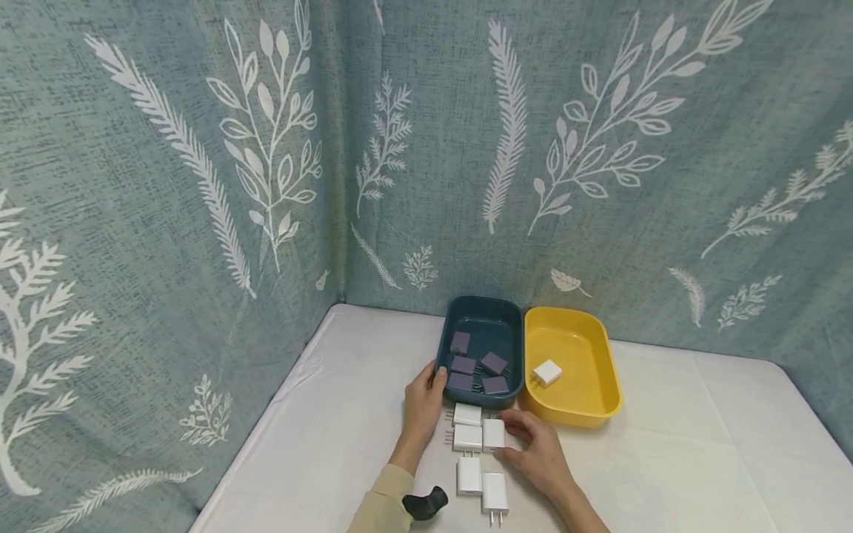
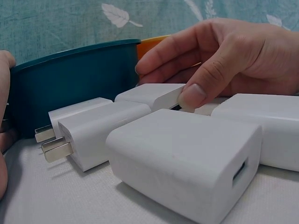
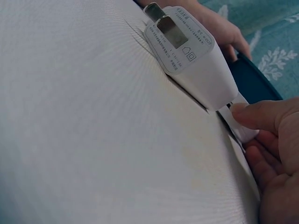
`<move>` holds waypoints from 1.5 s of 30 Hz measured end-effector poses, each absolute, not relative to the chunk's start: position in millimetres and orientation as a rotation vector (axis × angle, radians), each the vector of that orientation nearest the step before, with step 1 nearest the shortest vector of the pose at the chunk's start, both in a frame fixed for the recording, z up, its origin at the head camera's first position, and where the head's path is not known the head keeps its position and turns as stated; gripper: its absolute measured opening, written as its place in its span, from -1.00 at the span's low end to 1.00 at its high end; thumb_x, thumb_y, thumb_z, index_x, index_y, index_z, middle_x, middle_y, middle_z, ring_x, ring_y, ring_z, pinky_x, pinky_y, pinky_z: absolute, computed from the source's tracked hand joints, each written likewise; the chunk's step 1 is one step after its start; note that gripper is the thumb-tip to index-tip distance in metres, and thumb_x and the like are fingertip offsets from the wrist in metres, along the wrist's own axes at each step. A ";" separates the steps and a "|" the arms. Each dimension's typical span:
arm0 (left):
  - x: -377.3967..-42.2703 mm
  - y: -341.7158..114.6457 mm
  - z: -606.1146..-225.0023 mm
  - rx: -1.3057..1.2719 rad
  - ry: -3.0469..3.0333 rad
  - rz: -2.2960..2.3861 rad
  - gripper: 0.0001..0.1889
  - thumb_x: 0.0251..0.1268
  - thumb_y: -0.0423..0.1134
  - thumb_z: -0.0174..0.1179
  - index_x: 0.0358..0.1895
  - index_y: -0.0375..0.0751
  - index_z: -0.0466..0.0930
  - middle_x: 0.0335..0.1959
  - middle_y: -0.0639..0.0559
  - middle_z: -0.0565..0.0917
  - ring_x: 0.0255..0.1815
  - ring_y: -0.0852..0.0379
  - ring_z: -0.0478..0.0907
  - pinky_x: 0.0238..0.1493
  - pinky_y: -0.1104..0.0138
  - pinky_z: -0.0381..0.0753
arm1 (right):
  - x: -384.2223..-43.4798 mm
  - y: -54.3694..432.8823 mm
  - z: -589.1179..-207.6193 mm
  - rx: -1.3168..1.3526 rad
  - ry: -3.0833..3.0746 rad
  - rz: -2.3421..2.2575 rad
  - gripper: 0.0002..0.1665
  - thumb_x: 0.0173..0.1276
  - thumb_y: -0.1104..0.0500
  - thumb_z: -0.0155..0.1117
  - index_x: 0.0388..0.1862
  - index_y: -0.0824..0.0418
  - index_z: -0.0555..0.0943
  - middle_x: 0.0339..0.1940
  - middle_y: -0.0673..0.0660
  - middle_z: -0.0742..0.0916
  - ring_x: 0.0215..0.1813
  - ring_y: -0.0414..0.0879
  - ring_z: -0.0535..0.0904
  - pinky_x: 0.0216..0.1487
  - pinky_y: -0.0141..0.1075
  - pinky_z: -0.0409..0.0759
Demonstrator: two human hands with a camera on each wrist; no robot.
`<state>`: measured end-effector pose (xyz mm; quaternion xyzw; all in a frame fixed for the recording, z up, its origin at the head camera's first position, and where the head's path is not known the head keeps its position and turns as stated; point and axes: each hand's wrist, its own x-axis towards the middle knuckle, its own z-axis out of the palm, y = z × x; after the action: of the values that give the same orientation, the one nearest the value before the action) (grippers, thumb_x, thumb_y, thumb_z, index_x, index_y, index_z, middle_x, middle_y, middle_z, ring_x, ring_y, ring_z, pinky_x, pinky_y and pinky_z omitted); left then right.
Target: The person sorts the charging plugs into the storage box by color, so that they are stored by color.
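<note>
My right hand pinches a white charger plug, its thumb at the near end and fingers at the far end. In the left wrist view that charger lies between the thumb and fingers. My left hand touches the near left corner of the dark blue bin, thumb at the rim and fingers along the outer wall. White chargers lie beside the pinched one, such as one with prongs to the left. Nearer to me lie two more, one beside another.
Several dark purple chargers lie in the blue bin. The yellow bin stands against its right side and holds one white charger. A white cloth covers the table; a patterned curtain hangs behind. A black piece sits at the left wrist.
</note>
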<state>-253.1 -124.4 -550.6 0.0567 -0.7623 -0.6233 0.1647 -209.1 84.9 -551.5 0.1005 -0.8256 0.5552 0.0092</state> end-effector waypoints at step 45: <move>-253.0 -125.1 -552.0 0.183 -2.205 -1.761 -0.50 0.49 -0.02 0.01 0.31 -0.29 0.44 0.26 -0.19 0.56 0.32 -0.04 0.49 0.32 0.16 0.52 | -209.0 87.1 -546.0 0.251 -2.532 1.876 -0.32 -0.19 0.50 0.56 0.03 0.26 0.63 0.04 0.18 0.72 0.09 0.02 0.66 0.12 -0.35 0.67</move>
<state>-253.0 -125.1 -552.0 0.0641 -0.7703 -0.6150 0.1563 -209.0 87.1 -546.0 0.0795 -0.8009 0.5935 -0.0100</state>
